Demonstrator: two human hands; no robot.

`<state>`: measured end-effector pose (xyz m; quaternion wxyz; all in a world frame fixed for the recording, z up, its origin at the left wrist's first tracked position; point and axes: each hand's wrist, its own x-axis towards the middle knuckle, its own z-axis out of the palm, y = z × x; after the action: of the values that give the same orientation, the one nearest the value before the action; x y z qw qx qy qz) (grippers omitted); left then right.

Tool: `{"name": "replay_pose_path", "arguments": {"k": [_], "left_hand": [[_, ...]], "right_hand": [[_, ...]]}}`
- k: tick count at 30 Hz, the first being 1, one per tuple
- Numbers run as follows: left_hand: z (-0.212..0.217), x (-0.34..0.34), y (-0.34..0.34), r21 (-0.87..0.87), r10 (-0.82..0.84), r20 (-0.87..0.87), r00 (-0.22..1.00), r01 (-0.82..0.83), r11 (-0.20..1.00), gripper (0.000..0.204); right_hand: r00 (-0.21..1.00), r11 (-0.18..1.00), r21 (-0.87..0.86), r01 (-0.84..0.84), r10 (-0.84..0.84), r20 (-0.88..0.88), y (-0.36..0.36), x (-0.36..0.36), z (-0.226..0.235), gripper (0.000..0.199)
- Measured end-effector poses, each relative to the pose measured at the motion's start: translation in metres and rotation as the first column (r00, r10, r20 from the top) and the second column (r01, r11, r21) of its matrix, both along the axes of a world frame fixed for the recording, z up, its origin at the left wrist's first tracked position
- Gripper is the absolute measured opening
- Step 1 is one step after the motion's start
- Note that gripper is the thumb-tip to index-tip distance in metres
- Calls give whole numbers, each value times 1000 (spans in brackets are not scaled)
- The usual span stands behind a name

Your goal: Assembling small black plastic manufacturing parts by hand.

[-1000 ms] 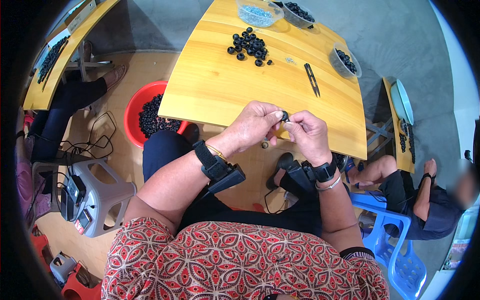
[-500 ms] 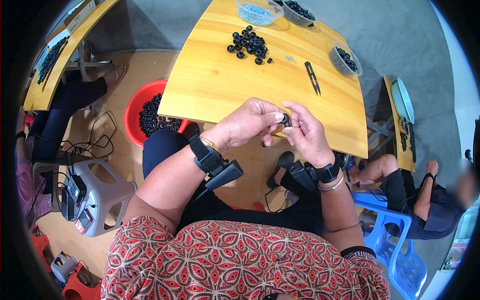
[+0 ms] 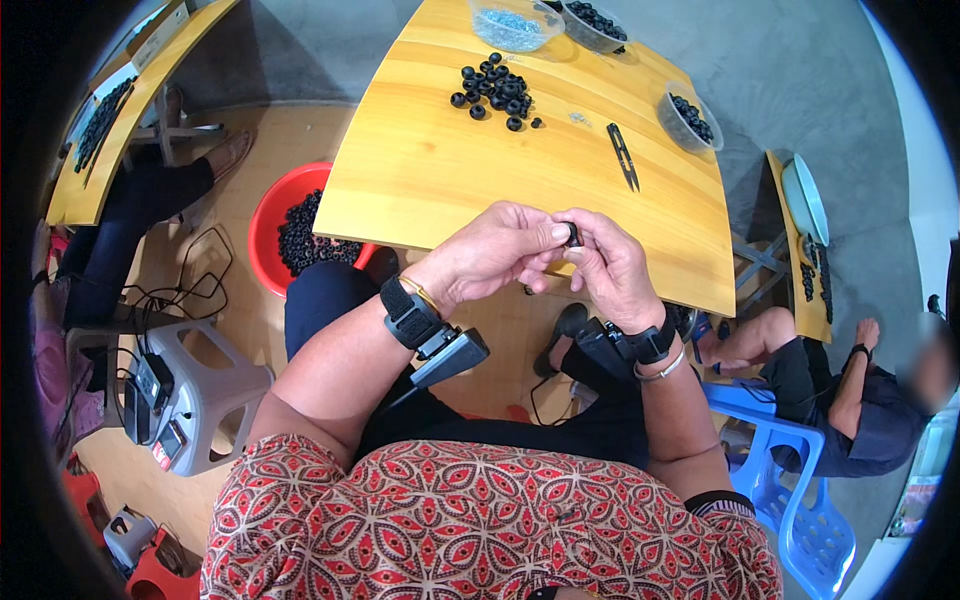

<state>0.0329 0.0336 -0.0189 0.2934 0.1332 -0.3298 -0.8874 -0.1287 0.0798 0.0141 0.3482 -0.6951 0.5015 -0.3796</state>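
- Left hand (image 3: 495,250): raised over the near edge of the table, thumb and fingertips pinched on a small black ring-shaped rubber part (image 3: 573,236); a black wrist strap with a device sits behind it.
- Right hand (image 3: 612,268): pressed against the left, fingers curled on the same small black ring; whether a second piece is between the fingers cannot be told.
- Pale wooden table (image 3: 430,170): the hands meet above its near edge.
- Red round plastic tub (image 3: 268,225): on the floor at the left, beside the table, holding many black rings, apparently stock not yet handled.
- Black thread snips (image 3: 624,157): lying on the table, beyond the hands, untouched.
- Loose heap of black rings (image 3: 495,88): mid-table, well apart from the hands.
- Clear plastic bowl of black rings (image 3: 688,115): far right of the table.
- Clear bowl of pale small bits (image 3: 512,24): far edge.
- Judgement: one ring in hand, many waiting; work looks far from finished.
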Motion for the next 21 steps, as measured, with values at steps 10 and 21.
{"name": "replay_pose_path", "arguments": {"k": [10, 21], "left_hand": [[0, -5, 7, -41, 92, 55, 994, -90, 995, 16], [-4, -2, 3, -34, 4, 22, 1000, -3, 999, 19]], "right_hand": [[995, 995, -64, -77, 73, -71, -1, 4, -1, 30], [955, 967, -196, -165, 107, -277, -7, 4, -3, 32]]}}
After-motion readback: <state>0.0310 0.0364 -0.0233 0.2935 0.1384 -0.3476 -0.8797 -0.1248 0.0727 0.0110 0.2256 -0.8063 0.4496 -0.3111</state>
